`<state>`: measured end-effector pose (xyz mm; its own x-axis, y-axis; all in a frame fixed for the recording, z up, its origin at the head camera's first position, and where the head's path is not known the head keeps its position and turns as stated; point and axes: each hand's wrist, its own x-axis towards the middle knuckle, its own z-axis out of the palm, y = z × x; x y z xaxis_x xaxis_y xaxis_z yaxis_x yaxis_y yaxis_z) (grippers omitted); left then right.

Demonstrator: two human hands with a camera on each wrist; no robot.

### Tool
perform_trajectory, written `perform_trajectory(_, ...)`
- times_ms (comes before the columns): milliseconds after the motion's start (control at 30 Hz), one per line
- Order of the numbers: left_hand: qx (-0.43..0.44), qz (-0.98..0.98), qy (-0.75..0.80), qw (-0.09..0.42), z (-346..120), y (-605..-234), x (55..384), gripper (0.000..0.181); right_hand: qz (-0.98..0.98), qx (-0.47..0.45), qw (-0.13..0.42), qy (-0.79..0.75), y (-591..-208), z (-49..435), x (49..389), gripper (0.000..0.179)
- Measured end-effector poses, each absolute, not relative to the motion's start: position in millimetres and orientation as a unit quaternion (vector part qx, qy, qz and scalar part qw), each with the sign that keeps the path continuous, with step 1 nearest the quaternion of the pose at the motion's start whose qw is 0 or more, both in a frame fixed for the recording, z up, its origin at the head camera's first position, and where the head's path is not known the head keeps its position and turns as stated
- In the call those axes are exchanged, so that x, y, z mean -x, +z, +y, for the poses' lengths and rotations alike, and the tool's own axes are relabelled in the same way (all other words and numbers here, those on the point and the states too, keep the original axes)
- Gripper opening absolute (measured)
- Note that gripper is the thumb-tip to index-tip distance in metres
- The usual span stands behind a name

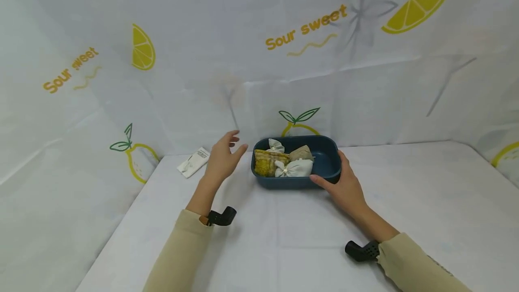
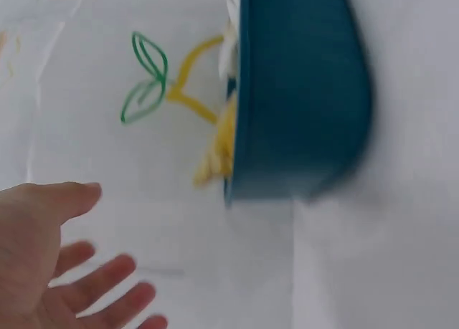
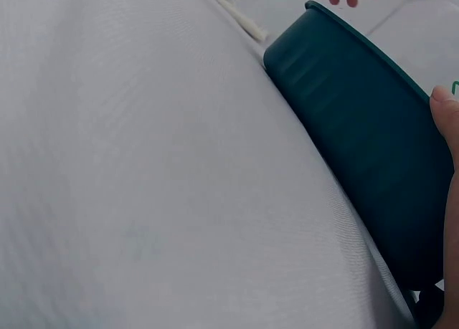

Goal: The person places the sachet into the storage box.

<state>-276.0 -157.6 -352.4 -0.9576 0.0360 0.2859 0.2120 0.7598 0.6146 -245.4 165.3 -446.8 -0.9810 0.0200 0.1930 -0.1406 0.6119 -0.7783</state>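
Note:
A dark blue rectangular tub [image 1: 292, 184] stands toward the back of the table, with several small cloth pouches gathered in its left and middle part. Among them are a yellow patterned pouch [image 1: 266, 166], a white tied pouch [image 1: 298, 168] and a brown one [image 1: 301, 153]. My right hand [image 1: 344, 188] grips the tub's right end, thumb over the front rim and fingers around the side. To the left of the tub, my left hand [image 1: 223, 157] is raised with loosely spread fingers and holds nothing; the left wrist view shows it apart from the tub wall [image 2: 301, 92].
A small white packet [image 1: 193, 162] with dark print lies on the table left of my left hand. Behind the table hangs a white cloth backdrop [image 1: 194, 80] with lemon prints. White cloth covers the table [image 1: 279, 238].

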Motion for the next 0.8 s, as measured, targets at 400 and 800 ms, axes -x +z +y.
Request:
perform_trajectory(400,-0.124,-0.91,-0.365,0.151,-230,-375,295,0.082,-0.894,-0.037,0.094,0.436,-446,165,246,0.112)
perform_trajectory(800,-0.151,-0.896,-0.396,0.132,-257,-406,316,0.08,-0.896,-0.035,0.09,0.434,-447,164,247,0.113)
